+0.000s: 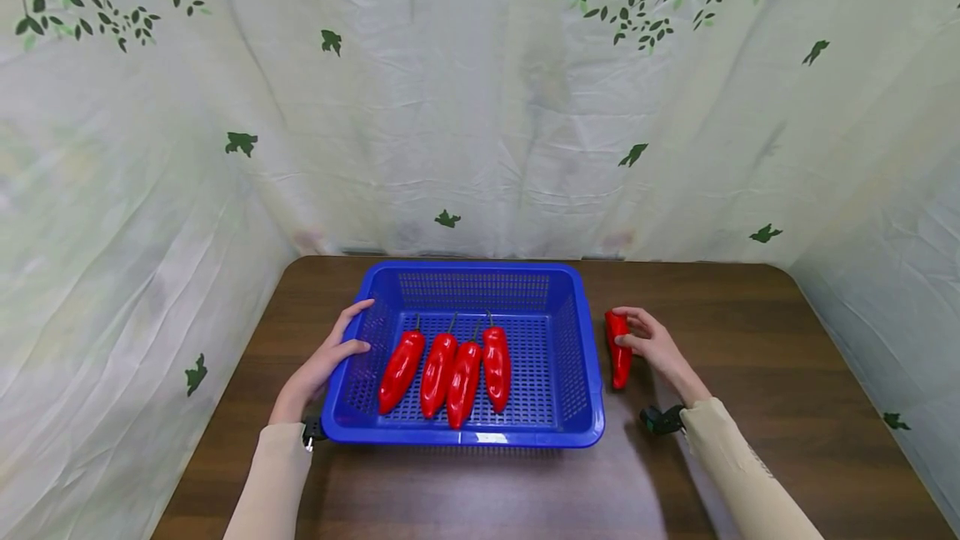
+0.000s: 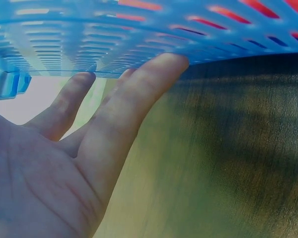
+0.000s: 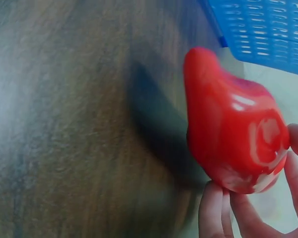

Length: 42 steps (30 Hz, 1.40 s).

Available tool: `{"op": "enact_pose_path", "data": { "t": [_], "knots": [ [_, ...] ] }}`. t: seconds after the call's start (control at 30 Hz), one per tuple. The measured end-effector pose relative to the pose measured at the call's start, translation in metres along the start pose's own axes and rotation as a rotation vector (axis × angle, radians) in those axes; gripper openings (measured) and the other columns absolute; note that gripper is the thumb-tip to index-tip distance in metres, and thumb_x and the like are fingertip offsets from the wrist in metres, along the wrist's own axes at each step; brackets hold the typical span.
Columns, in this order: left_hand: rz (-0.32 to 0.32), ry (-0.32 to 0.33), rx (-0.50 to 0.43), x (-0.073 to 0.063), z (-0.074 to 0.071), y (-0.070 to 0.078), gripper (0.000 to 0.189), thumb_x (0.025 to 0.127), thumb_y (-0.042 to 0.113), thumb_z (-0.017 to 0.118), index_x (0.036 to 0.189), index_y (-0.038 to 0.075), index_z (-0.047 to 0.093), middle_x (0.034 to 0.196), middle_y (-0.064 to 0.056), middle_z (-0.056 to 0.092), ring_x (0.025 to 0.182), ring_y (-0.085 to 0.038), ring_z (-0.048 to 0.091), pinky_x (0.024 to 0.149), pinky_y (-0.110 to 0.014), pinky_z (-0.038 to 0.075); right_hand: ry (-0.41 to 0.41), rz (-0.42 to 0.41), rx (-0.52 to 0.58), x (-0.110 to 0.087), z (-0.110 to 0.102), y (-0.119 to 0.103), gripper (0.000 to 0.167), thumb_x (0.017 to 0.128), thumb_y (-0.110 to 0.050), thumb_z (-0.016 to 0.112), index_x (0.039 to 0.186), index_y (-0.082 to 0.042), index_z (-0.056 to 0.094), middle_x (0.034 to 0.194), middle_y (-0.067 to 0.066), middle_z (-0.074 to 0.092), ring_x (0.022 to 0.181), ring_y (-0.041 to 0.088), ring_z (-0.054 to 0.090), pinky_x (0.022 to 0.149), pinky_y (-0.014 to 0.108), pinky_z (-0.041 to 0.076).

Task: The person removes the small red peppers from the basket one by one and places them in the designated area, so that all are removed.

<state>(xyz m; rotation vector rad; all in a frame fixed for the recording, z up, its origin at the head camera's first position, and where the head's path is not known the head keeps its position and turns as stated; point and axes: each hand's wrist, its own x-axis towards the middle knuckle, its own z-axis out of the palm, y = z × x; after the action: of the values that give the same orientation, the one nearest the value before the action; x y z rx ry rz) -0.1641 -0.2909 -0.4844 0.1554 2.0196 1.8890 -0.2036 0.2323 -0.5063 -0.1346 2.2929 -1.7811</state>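
Note:
Four-sided and blue, a plastic basket [image 1: 465,438] sits at the middle of the table, holding several glossy red chili peppers [image 1: 497,369] with thin green stems. My left hand [image 1: 318,369] grips its left side, thumb and forefinger over the rim. In the left wrist view, fingers [image 2: 116,111] of this hand lie against the slotted outer wall [image 2: 49,44]. To the basket's right, my right hand [image 1: 660,348] pinches another red chili pepper [image 1: 619,357] near its upper end. In the right wrist view this pepper [image 3: 228,119] is above the tabletop, its shadow beside it.
The brown wooden table [image 1: 750,357] extends to both sides of the basket. Pale fabric [image 1: 495,107] printed with leaves and branches hangs behind the table and along its sides. Dark wrist-worn devices [image 1: 662,419] sit at both sleeve cuffs.

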Motion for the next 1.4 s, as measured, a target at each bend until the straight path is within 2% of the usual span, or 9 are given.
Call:
{"op": "enact_pose_path", "data": {
  "t": [0.2, 0.43, 0.6, 0.87, 1.07, 1.17, 1.4],
  "knots": [
    [0.000, -0.002, 0.002, 0.001, -0.001, -0.002, 0.065, 0.097, 0.013, 0.046, 0.150, 0.031, 0.014, 0.153, -0.019, 0.004, 0.128, -0.055, 0.025, 0.089, -0.060, 0.045, 0.015, 0.008, -0.082, -0.001, 0.002, -0.002, 0.045, 0.094, -0.002, 0.051, 0.137, 0.002, 0.041, 0.141, 0.035, 0.033, 0.121, 0.052, 0.040, 0.083, 0.048, 0.051],
    [-0.006, -0.008, -0.003, 0.001, 0.000, 0.000, 0.065, 0.097, 0.014, 0.046, 0.150, 0.032, 0.013, 0.152, -0.019, 0.004, 0.126, -0.056, 0.028, 0.088, -0.059, 0.046, 0.041, 0.021, -0.170, 0.000, 0.005, 0.000, 0.044, 0.094, -0.004, 0.053, 0.137, -0.002, 0.045, 0.137, 0.030, 0.039, 0.113, 0.045, 0.045, 0.083, 0.043, 0.050],
    [-0.008, -0.012, -0.011, 0.001, 0.000, 0.000, 0.065, 0.098, 0.014, 0.046, 0.150, 0.033, 0.013, 0.152, -0.019, 0.005, 0.125, -0.055, 0.029, 0.088, -0.059, 0.046, 0.043, 0.017, -0.158, 0.001, 0.005, 0.002, 0.044, 0.094, -0.004, 0.053, 0.137, -0.002, 0.045, 0.136, 0.030, 0.040, 0.113, 0.046, 0.046, 0.081, 0.042, 0.051],
    [-0.011, -0.009, -0.017, 0.001, 0.000, 0.000, 0.065, 0.098, 0.015, 0.046, 0.150, 0.034, 0.013, 0.152, -0.018, 0.005, 0.125, -0.055, 0.030, 0.087, -0.059, 0.047, 0.043, -0.017, -0.141, -0.001, 0.006, 0.004, 0.044, 0.092, -0.002, 0.054, 0.135, 0.001, 0.046, 0.139, 0.032, 0.037, 0.115, 0.048, 0.046, 0.092, 0.053, 0.046],
    [-0.020, -0.005, -0.010, 0.000, 0.000, 0.001, 0.066, 0.097, 0.016, 0.047, 0.150, 0.035, 0.012, 0.153, -0.018, 0.002, 0.127, -0.056, 0.027, 0.087, -0.060, 0.046, 0.043, -0.024, -0.104, 0.000, 0.013, 0.003, 0.045, 0.091, -0.005, 0.059, 0.134, 0.002, 0.047, 0.136, 0.033, 0.041, 0.103, 0.041, 0.057, 0.085, 0.047, 0.052],
    [-0.023, -0.004, -0.010, 0.000, 0.000, 0.001, 0.066, 0.097, 0.016, 0.047, 0.150, 0.035, 0.012, 0.153, -0.018, 0.002, 0.127, -0.056, 0.027, 0.087, -0.060, 0.046, 0.038, -0.026, -0.070, 0.001, 0.016, 0.002, 0.046, 0.091, -0.002, 0.058, 0.135, 0.004, 0.045, 0.133, 0.033, 0.043, 0.105, 0.040, 0.057, 0.082, 0.044, 0.054],
    [-0.023, -0.009, -0.019, 0.000, 0.000, 0.001, 0.065, 0.098, 0.016, 0.046, 0.150, 0.035, 0.012, 0.152, -0.018, 0.004, 0.126, -0.056, 0.029, 0.087, -0.059, 0.047, 0.070, 0.030, -0.041, 0.001, 0.020, 0.001, 0.045, 0.091, 0.004, 0.054, 0.135, 0.002, 0.045, 0.130, 0.032, 0.046, 0.109, 0.041, 0.053, 0.082, 0.040, 0.054]
  ]
}}
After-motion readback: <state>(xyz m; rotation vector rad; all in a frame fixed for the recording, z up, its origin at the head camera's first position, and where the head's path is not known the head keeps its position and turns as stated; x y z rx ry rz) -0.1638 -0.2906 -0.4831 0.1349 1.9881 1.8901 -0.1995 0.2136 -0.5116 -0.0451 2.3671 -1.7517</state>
